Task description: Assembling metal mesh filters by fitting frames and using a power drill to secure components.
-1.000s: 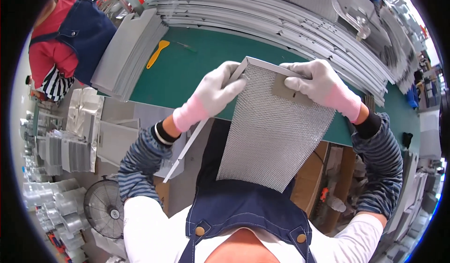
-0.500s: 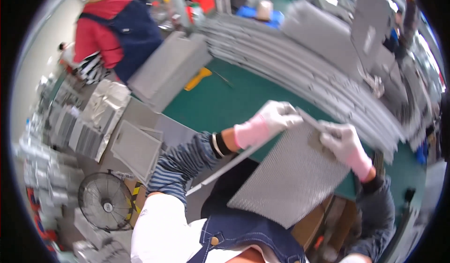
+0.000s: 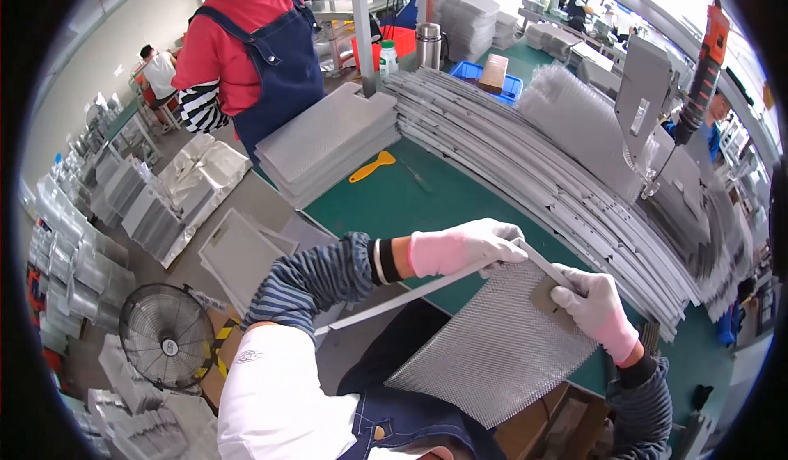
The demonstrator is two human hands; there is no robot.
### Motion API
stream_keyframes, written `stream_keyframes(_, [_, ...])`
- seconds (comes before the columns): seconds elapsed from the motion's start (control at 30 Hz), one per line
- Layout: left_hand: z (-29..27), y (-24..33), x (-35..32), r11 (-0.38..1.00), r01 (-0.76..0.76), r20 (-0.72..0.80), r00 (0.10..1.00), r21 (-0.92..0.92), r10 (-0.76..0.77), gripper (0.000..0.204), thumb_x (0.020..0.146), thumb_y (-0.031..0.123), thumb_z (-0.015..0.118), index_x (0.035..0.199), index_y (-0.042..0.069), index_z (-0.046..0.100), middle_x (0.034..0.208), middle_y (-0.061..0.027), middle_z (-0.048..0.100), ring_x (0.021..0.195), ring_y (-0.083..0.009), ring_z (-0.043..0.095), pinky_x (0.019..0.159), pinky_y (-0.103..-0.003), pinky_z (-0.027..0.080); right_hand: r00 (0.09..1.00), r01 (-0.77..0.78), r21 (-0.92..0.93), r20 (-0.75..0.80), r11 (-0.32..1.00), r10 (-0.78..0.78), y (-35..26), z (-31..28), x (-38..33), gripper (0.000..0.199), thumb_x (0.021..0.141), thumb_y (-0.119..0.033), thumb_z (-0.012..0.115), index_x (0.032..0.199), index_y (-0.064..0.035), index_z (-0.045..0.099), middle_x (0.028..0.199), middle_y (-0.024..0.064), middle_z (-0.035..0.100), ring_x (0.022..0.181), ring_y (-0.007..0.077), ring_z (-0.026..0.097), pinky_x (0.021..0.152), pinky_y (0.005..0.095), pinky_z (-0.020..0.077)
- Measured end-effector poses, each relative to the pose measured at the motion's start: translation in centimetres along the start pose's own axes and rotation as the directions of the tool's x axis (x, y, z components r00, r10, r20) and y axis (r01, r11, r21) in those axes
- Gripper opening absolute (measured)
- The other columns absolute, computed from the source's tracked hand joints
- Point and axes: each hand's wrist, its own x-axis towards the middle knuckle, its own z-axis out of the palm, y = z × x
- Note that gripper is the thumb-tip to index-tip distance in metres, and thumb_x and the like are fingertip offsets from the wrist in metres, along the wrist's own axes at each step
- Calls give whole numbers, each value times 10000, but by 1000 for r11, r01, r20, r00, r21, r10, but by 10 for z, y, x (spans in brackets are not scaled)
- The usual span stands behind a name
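Observation:
A silvery metal mesh sheet [image 3: 492, 341] hangs tilted in front of my body. My left hand [image 3: 484, 247], in a white and pink glove, is closed at the sheet's top corner, gripping a thin pale frame strip [image 3: 402, 297]. From there one length of the strip runs down left past my forearm, and a short length lies along the mesh's upper edge. My right hand [image 3: 595, 300], gloved alike, pinches the sheet and strip at that edge, thumb on top near a small flat greyish patch [image 3: 548, 297]. Its other fingers are partly hidden behind.
Long metal strips [image 3: 533, 189] lie piled across the green table [image 3: 460, 185]. Stacked mesh panels [image 3: 324, 136], a yellow scraper [image 3: 372, 167] and a blue tray [image 3: 510, 88] are beyond. An orange power screwdriver [image 3: 707, 66] hangs at right. A person stands far left; a fan [image 3: 168, 345] is left.
The view has shifted and sharpened, so my hands and the mesh appear lower. My right hand has come slightly down the sheet's edge. Both hands keep their hold.

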Motion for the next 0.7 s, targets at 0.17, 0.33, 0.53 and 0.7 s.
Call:
stream_keyframes(0.17, [-10,7,-18,996,8,26,1000,85,-11,160,866,160,648,926,51,548,706,36,466,612,-64,435,537,-222,364,991,97,-74,103,993,-90,-16,4,6,367,856,-67,658,1217,-8,636,790,32,639,727,62,534,725,241,496])
stream_keyframes(0.33, [-4,-2,-2,932,-162,-154,963,323,221,154,880,164,656,893,28,584,757,59,500,715,-38,445,655,-205,389,999,34,-66,11,997,-34,7,-7,9,364,882,-133,681,1213,11,635,835,42,672,738,66,576,724,256,517])
stream_keyframes(0.53, [9,-31,10,980,17,-250,968,200,34,206,919,175,648,967,-25,645,813,26,585,726,-58,491,691,-233,427,997,-67,-41,-33,997,66,36,-12,15,371,898,-185,685,1212,8,647,851,104,704,700,117,649,666,255,545])
stream_keyframes(0.7, [24,-76,-14,995,76,-318,947,67,-50,216,933,154,628,1022,-42,646,849,35,602,740,-36,486,677,-203,408,994,-48,-11,-100,999,47,51,-4,8,368,902,-207,683,1202,3,655,890,109,714,732,123,656,699,260,552])
